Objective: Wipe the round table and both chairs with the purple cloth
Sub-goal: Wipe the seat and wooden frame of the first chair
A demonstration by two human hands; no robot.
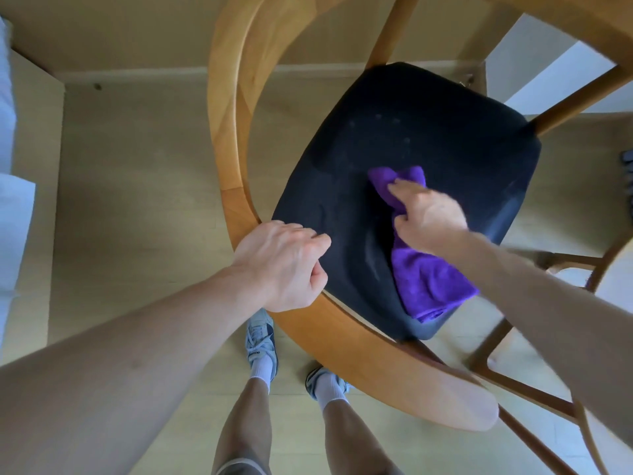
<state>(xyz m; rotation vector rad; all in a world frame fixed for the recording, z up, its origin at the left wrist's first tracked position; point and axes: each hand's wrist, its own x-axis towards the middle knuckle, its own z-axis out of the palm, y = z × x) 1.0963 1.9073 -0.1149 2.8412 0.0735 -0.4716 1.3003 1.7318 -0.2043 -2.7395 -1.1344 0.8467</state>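
A wooden chair with a curved backrest rail [226, 138] and a black padded seat [428, 132] stands below me. My right hand [428, 217] grips the purple cloth [428, 279] and holds it against the seat, right of its middle; the cloth trails toward the seat's near edge. My left hand [284, 265] curls over the curved wooden rail at the seat's near left corner, fingers touching the black pad. The round table is not clearly in view.
Light wooden floor [137, 200] surrounds the chair. My feet in pale sneakers [262, 341] stand just behind the rail. More wooden legs and rails [513, 382] cross at the right. White bedding [10, 200] lies along the left edge. A wall skirting runs across the top.
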